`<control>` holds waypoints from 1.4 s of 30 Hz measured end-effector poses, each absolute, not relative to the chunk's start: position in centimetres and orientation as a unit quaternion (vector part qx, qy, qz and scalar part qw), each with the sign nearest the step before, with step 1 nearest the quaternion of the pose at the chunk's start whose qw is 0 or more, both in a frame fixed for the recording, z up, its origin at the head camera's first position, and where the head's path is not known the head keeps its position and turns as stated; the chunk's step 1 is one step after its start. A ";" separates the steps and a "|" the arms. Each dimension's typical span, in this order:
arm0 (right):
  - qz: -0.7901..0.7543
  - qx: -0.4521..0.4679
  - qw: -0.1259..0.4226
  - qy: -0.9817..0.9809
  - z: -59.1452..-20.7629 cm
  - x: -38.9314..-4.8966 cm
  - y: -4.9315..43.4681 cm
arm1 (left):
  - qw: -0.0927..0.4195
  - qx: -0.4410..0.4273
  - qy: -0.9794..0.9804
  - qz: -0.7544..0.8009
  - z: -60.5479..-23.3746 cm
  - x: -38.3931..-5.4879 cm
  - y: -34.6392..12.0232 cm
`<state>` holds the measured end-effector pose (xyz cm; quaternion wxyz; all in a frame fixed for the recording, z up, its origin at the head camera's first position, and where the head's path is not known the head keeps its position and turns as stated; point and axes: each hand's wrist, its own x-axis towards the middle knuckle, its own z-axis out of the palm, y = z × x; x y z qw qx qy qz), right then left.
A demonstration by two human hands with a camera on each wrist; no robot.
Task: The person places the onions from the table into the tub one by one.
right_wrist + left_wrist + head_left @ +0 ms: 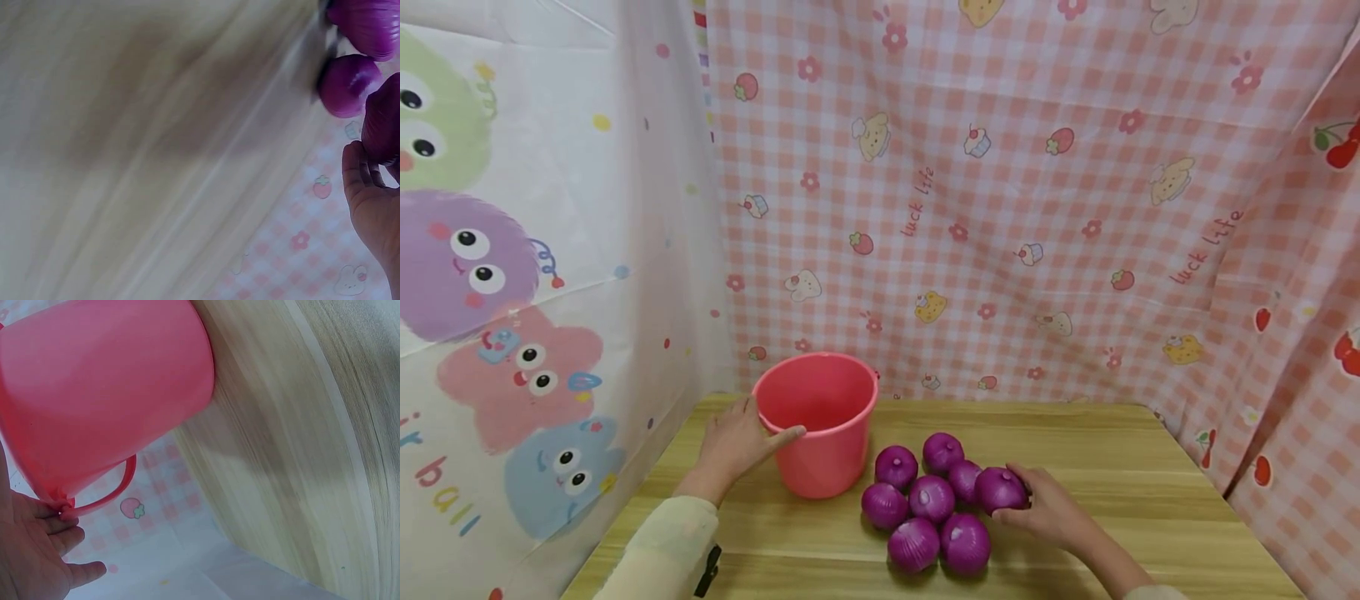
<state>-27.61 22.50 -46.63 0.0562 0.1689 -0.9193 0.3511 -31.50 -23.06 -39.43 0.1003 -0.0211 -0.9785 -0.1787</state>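
A pink bucket (823, 462) stands upright at the left of the table, its mouth facing up. My left hand (737, 442) holds its rim on the near left side, the thumb lying along the rim. In the left wrist view the fingers of that hand (40, 550) touch the rim where the pink handle (112, 494) joins it. Farther right, my right hand (1048, 504) grips a purple onion (1000, 489) between thumb and fingers, at the right side of a cluster. The right wrist view shows this held onion (382, 122) partly cut off by the frame's edge.
Several other purple onions (931, 498) sit close together right of the bucket on the wood-grain table (1097, 450). A pink checked curtain (970, 275) hangs behind the table, and a white cartoon-print sheet (647, 250) hangs at the left.
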 end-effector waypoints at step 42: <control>0.385 0.193 0.102 -0.897 -36.9 -34.0 9.3 | 0.100 -0.018 -0.976 -0.193 -39.3 -31.3 -22.5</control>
